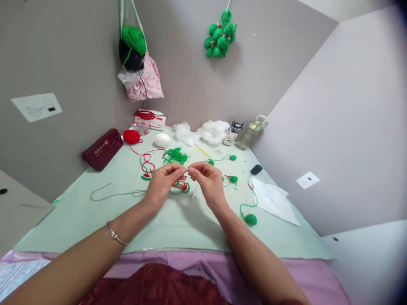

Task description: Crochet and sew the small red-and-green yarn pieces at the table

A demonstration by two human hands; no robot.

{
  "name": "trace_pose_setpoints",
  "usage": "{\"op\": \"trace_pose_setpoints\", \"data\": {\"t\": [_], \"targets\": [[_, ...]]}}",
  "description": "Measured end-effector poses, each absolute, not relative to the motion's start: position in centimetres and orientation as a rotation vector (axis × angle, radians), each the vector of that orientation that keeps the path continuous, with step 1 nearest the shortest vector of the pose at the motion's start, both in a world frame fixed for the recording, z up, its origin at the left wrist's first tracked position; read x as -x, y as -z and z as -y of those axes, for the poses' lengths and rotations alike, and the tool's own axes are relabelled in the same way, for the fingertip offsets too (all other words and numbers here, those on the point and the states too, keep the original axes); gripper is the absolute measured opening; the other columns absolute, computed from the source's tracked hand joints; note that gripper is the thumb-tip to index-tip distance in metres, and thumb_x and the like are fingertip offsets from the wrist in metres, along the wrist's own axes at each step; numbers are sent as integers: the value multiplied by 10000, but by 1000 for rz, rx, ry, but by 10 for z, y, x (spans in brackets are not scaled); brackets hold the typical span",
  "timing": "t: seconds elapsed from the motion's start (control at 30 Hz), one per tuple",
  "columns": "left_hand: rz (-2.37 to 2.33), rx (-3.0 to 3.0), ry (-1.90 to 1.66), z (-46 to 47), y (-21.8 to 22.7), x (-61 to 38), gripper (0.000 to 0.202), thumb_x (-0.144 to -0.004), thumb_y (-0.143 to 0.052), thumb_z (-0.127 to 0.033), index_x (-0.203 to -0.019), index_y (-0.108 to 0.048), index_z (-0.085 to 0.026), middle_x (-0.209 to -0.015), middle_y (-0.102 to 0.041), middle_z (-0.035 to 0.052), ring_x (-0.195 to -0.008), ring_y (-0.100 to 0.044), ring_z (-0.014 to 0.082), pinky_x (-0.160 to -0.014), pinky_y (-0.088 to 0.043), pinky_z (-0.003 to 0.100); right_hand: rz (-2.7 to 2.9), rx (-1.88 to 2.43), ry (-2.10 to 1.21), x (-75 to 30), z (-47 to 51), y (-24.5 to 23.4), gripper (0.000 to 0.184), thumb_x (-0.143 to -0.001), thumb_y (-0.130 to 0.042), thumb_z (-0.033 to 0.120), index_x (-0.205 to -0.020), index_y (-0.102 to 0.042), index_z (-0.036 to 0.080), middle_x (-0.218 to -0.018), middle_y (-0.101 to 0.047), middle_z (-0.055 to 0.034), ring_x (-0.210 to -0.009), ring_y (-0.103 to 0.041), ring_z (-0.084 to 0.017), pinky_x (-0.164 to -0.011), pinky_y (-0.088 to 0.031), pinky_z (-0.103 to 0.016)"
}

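Note:
Above the middle of the table my left hand [167, 180] and my right hand [208, 180] meet at the fingertips, both closed in a pinch. What the left fingers hold is too small to make out. A thin dark thread [196, 188] hangs from the right fingers and loops below them. More dark thread [117, 196] lies to the left and passes behind my left hand. Just under the hands are an orange loop-shaped thing [180, 184] and a red-and-green crocheted piece [187, 189], partly hidden. Another crocheted piece [146, 176] sits beside my left hand.
Behind the hands lie green yarn [176, 156], a red yarn ball [131, 136], a white ball [162, 140], stuffing [213, 131] and a yellow crochet hook [202, 151]. Rightward are a green crocheted ball [251, 219], white paper [275, 201] and a bottle [251, 134]. A phone [103, 149] leans left.

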State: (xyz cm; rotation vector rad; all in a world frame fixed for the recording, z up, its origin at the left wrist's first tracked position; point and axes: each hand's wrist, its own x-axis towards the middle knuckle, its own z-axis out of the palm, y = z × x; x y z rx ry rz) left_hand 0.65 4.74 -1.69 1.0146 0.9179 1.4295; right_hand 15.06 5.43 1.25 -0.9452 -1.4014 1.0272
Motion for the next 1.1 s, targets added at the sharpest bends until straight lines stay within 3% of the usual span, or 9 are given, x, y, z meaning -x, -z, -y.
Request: {"op": "trace_pose_setpoints", "data": {"t": [0.13, 0.27, 0.43, 0.67, 1.1], "targets": [[-863, -1019, -1421, -49, 18, -7, 236, -749, -791, -386, -799, -683, -183, -826, -664, -6, -802, -649, 145, -768, -533, 257, 1396, 948, -1000, -150, -51, -13, 108, -767, -730, 284, -755, -692, 183, -694, -661, 1, -632, -578, -119, -628, -502, -266], [-793, -1049, -1465, -46, 12, -7, 223, -828, -717, -395, -846, -619, -195, -982, -694, 6, -904, -671, 149, -907, -519, 296, 1449, 927, -750, -157, -49, -15, 81, -811, -706, 283, -803, -700, 203, -865, -678, -37, -810, -632, -155, -690, -531, -281], [-765, -1110, -1355, -41, 11, -7, 257, -853, -686, -427, -905, -568, -205, -903, -708, 8, -829, -713, 178, -809, -574, 337, 1552, 860, -565, -160, -43, -17, 42, -848, -687, 230, -807, -696, 228, -943, -668, -52, -971, -636, -184, -740, -563, -301], [-773, -1133, -1310, -40, 16, -7, 255, -822, -733, -402, -955, -683, -191, -820, -714, 3, -773, -724, 173, -812, -593, 333, 1645, 854, -508, -159, -35, -18, 45, -875, -667, 230, -839, -695, 232, -963, -649, -47, -952, -643, -168, -728, -597, -294], [-816, -1213, -1268, -38, 10, -6, 266, -790, -751, -428, -823, -748, -163, -775, -724, 34, -777, -714, 197, -820, -594, 348, 1710, 871, -501, -160, -32, -21, 88, -878, -639, 191, -800, -660, 226, -892, -644, -23, -868, -643, -143, -708, -605, -273]]}}
